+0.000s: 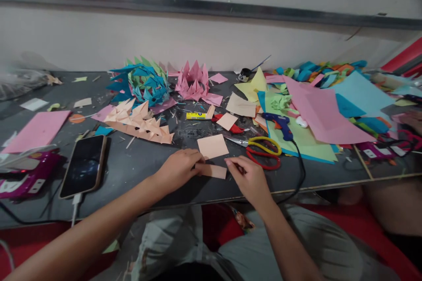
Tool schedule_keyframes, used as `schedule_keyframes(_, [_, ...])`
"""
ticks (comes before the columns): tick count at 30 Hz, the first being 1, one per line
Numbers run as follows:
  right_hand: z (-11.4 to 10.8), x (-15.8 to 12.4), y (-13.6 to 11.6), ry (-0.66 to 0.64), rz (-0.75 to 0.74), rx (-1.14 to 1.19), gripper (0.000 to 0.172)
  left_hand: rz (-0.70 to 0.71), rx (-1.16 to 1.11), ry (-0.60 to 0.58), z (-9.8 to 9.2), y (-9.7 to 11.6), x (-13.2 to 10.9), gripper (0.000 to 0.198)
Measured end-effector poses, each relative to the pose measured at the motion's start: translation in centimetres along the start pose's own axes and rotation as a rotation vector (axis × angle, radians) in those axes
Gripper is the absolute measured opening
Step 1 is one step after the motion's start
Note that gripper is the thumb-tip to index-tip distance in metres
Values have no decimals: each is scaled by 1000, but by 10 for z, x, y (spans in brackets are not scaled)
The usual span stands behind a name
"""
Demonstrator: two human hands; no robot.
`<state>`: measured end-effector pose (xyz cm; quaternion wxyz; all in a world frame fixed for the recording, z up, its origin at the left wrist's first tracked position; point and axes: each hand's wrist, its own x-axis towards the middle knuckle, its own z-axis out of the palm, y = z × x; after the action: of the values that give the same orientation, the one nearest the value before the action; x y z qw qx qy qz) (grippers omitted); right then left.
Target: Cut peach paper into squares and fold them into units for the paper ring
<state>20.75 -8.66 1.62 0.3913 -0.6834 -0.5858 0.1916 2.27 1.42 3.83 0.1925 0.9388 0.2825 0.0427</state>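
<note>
My left hand (180, 167) pinches the left end of a folded peach paper piece (214, 171) near the table's front edge. My right hand (249, 179) is just off the paper's right end, with its fingers loosely bent and a gap showing inside them; nothing is visible in it. Just beyond both hands lies a peach paper square (212, 146), and a second peach square (227, 121) rests farther back. A yellow glue stick (196, 116) lies behind them. Scissors with yellow and red handles (263, 151) lie right of my right hand.
A blue glue gun (280, 124) with a black cord rests on coloured sheets (325, 109) at right. Spiky folded-paper pieces, peach (138, 125), blue-green (145, 81) and pink (193, 83), stand behind. A phone (84, 166) lies left. Another person's hand (412, 120) shows far right.
</note>
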Motion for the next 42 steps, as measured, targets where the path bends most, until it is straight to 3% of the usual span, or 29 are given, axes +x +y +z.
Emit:
schedule_keyframes(8, [1, 25, -12, -376, 77, 109, 22, 41, -49, 104, 3, -6, 4, 12])
schedule_keyframes(13, [-1, 29, -13, -459, 141, 277, 31, 138, -101, 255, 6, -10, 5, 13])
schedule_keyframes(17, [7, 29, -9, -438, 264, 388, 33, 214, -233, 384, 16, -13, 4, 17])
schedule_keyframes(21, [16, 26, -4, -374, 306, 428, 28, 140, -352, 402, 23, -15, 0, 16])
schedule_keyframes(24, [19, 19, -3, -253, 266, 291, 21, 41, -399, 305, 23, -13, -5, 16])
schedule_keyframes(26, [19, 14, -5, -241, 251, 130, 17, -54, -371, 258, 23, -8, -9, 16])
schedule_keyframes(33, [20, 2, -17, -223, 209, -390, 16, -348, -267, 245, 23, 17, -11, 19])
schedule_keyframes(38, [27, 2, -20, -162, 191, -491, 13, -466, -272, 262, 31, 26, -5, 13])
schedule_keyframes(42, [31, 3, -18, -52, 137, -440, 15, -508, -181, 359, 40, 24, -5, 33])
